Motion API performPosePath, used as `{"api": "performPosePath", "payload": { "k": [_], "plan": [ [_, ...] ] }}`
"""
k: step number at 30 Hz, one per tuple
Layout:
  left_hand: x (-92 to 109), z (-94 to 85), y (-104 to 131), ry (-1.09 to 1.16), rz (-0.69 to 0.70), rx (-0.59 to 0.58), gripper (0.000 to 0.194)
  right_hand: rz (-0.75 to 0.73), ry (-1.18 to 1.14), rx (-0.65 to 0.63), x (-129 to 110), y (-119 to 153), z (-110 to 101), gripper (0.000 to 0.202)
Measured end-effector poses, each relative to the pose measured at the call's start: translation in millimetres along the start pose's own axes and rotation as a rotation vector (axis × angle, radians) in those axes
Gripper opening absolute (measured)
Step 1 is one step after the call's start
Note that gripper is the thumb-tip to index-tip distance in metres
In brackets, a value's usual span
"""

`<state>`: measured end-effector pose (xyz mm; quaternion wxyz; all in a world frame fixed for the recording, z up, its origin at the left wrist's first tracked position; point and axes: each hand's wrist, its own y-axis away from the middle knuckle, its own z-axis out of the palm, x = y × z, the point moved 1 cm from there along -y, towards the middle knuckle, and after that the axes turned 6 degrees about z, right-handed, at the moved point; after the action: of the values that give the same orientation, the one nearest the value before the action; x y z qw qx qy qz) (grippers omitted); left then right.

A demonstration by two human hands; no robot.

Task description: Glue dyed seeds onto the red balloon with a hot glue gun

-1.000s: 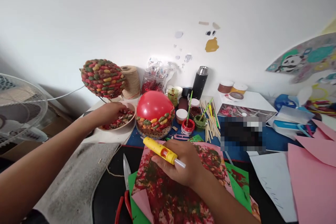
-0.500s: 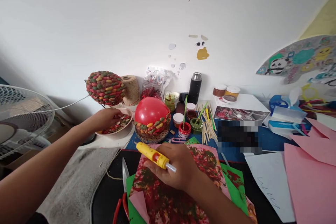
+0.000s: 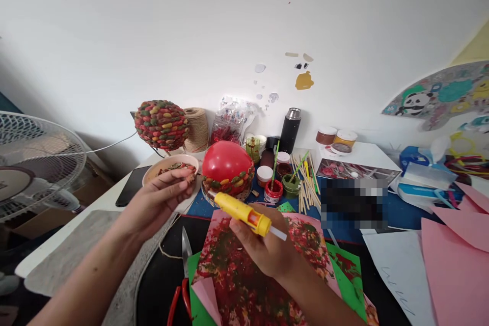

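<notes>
My left hand [image 3: 162, 198] has its fingertips pinched on a small painted shell-like piece [image 3: 190, 178], just in front of the bowl [image 3: 150, 175] of similar coloured pieces. My right hand [image 3: 267, 244] is closed around a yellow hot glue gun [image 3: 237, 211], with a glue stick showing at its back end. The gun's nozzle points left, near the front of a red balloon [image 3: 225, 159]. Rows of red, green and orange pieces [image 3: 233, 183] ring the balloon's lower part, and it rests in a woven basket [image 3: 244, 196].
A ball covered in painted pieces [image 3: 162, 125] stands at the left beside a twine spool [image 3: 196, 130]. Paint jars [image 3: 273, 191], wooden sticks [image 3: 304, 188] and a black flask [image 3: 291, 130] stand behind. Red-handled scissors [image 3: 186, 275] lie beside paint-smeared paper [image 3: 255, 285]. A fan [image 3: 38, 163] is far left.
My left hand has come out of the bowl towards me with a small piece in its fingertips. The glue gun has shifted slightly right in the view.
</notes>
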<state>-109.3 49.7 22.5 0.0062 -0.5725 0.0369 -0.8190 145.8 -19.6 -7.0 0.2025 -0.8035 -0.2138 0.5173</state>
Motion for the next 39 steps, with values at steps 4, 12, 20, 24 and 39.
{"api": "performPosePath", "payload": {
  "k": [4, 12, 20, 24, 39],
  "plan": [
    [-20, 41.9, 23, 0.202, -0.193, -0.082, 0.039, 0.240, -0.139, 0.117, 4, -2, -5, 0.049],
    [-38, 84.2, 44, 0.400, -0.422, -0.129, 0.040, 0.315, -0.105, 0.162, 3, -4, -7, 0.043],
    [-40, 77.3, 49, 0.277, -0.344, -0.170, 0.038, 0.340, -0.092, 0.065, 7, -4, -4, 0.036],
    [-42, 73.2, 52, 0.194, -0.282, -0.198, 0.036, 0.310, -0.052, 0.027, 7, -3, -3, 0.035],
    [-52, 75.4, 61, 0.145, -0.164, -0.068, 0.042, 0.286, -0.055, -0.004, 5, 0, 0, 0.039]
  ]
}}
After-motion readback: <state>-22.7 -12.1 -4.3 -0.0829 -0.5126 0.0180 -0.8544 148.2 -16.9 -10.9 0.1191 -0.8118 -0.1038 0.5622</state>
